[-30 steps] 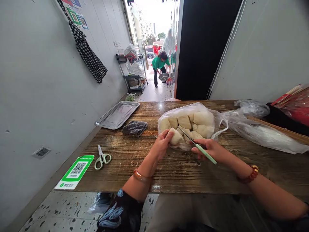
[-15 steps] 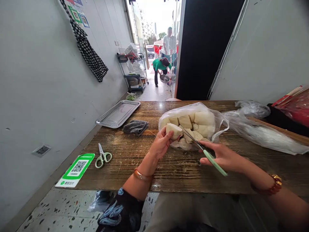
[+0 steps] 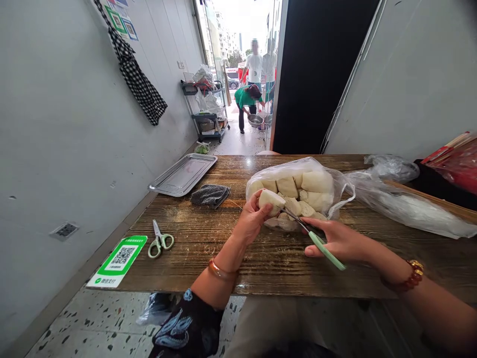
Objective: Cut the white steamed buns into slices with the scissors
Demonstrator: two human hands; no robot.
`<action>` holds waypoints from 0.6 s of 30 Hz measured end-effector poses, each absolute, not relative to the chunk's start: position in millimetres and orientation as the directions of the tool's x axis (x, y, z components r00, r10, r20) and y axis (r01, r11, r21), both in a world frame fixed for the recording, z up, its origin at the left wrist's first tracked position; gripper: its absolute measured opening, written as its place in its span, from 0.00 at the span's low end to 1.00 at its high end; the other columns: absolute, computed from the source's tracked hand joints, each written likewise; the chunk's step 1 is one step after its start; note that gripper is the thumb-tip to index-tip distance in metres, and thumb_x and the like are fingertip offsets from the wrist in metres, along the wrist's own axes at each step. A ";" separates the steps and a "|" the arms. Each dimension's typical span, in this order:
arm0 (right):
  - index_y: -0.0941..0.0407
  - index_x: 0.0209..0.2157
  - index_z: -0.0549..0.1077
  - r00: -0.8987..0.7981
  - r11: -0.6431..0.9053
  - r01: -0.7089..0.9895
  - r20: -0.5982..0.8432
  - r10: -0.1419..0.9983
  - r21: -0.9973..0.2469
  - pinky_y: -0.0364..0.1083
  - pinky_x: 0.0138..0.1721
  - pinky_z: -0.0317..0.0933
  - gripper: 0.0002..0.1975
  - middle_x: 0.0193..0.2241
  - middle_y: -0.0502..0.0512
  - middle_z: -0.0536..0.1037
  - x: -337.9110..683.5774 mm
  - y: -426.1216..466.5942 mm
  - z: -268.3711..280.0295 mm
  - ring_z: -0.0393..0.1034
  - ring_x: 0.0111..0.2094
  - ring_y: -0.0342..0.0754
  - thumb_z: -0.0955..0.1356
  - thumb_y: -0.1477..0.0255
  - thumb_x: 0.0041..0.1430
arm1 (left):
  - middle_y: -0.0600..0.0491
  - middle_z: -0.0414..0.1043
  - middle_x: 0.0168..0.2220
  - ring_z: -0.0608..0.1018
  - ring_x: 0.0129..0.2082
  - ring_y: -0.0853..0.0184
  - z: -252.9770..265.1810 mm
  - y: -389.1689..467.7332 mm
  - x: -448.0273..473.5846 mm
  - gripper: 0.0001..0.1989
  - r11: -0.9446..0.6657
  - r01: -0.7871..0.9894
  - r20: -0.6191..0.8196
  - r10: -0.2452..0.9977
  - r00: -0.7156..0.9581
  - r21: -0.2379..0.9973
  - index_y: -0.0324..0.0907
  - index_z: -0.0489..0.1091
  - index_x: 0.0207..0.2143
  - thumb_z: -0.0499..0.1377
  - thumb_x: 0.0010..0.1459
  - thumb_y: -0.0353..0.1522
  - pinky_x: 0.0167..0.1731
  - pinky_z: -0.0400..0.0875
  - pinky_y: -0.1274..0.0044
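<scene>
My left hand point(image 3: 252, 219) is closed around a pale steamed bun point(image 3: 272, 200), held up in front of an opened clear plastic bag point(image 3: 278, 171). In my right hand point(image 3: 331, 241) are scissors with light green handles point(image 3: 326, 251). Their dark blades point(image 3: 292, 214) reach left to the bun's right side; whether they have cut into it I cannot tell. Inside the bag lie several whole buns point(image 3: 316, 183) at the back and cut pieces point(image 3: 294, 205) nearer to me.
A second pair of scissors point(image 3: 160, 239) and a green QR-code card point(image 3: 118, 261) lie at left. Behind them are a grey cloth point(image 3: 210, 196) and a metal tray point(image 3: 182, 175). Plastic bags point(image 3: 417, 204) lie at right. A person in green point(image 3: 248, 97) bends over beyond the doorway.
The scissors' blades have come against the bun, and my right hand has shifted slightly left. My left hand still holds the bun, now a little further right. A person outside has moved.
</scene>
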State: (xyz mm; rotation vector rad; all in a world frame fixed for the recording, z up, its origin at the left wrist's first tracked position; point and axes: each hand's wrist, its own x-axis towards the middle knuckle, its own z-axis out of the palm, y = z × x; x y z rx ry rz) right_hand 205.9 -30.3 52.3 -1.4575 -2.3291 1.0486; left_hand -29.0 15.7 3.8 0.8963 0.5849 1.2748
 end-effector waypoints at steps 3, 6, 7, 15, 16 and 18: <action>0.67 0.64 0.63 -0.512 0.268 0.686 -0.188 0.838 -0.677 0.60 0.55 0.63 0.49 0.54 0.70 0.76 207.2 -29.9 51.7 0.71 0.53 0.68 0.72 0.50 0.48 | 0.50 0.71 0.45 0.76 0.42 0.64 2.9 15.4 -28.3 0.34 0.037 -0.557 0.108 0.969 0.224 0.830 0.42 0.66 0.53 0.73 0.44 0.38 0.39 0.76 0.74; 0.64 0.64 0.64 -0.506 0.253 0.676 -0.187 0.842 -0.692 0.59 0.54 0.64 0.48 0.54 0.68 0.77 207.9 -29.3 51.0 0.71 0.53 0.68 0.72 0.49 0.48 | 0.49 0.71 0.45 0.75 0.42 0.65 1.8 15.3 -27.4 0.35 0.033 -0.535 0.105 0.969 0.225 0.844 0.41 0.66 0.53 0.73 0.45 0.38 0.38 0.75 0.76; 0.63 0.64 0.64 -0.505 0.252 0.675 -0.185 0.843 -0.693 0.59 0.54 0.64 0.48 0.53 0.67 0.77 207.8 -29.1 50.9 0.71 0.52 0.68 0.72 0.49 0.47 | 0.49 0.71 0.46 0.75 0.42 0.65 1.5 15.4 -27.2 0.35 0.028 -0.527 0.105 0.969 0.222 0.849 0.41 0.66 0.54 0.73 0.45 0.38 0.38 0.75 0.77; 0.65 0.62 0.66 -0.514 0.270 0.689 -0.191 0.836 -0.673 0.57 0.49 0.66 0.45 0.49 0.66 0.79 202.7 -27.4 53.6 0.74 0.47 0.65 0.72 0.51 0.48 | 0.49 0.70 0.45 0.75 0.40 0.64 0.5 14.9 -27.3 0.35 -0.003 -0.482 0.118 0.971 0.209 0.876 0.41 0.65 0.54 0.73 0.45 0.39 0.39 0.77 0.72; 0.64 0.61 0.67 -0.516 0.272 0.683 -0.185 0.836 -0.678 0.56 0.47 0.67 0.44 0.48 0.65 0.80 202.2 -27.3 54.2 0.74 0.45 0.63 0.72 0.51 0.49 | 0.49 0.70 0.45 0.75 0.40 0.64 0.7 14.8 -27.4 0.35 0.000 -0.482 0.117 0.970 0.214 0.876 0.40 0.64 0.53 0.73 0.45 0.39 0.39 0.77 0.71; 0.62 0.60 0.69 -0.517 0.269 0.672 -0.177 0.837 -0.689 0.54 0.43 0.67 0.41 0.44 0.63 0.81 201.5 -27.0 55.3 0.75 0.42 0.61 0.72 0.52 0.50 | 0.49 0.70 0.45 0.76 0.39 0.63 1.2 14.4 -27.8 0.35 0.006 -0.485 0.117 0.968 0.223 0.875 0.40 0.64 0.53 0.73 0.45 0.39 0.38 0.79 0.69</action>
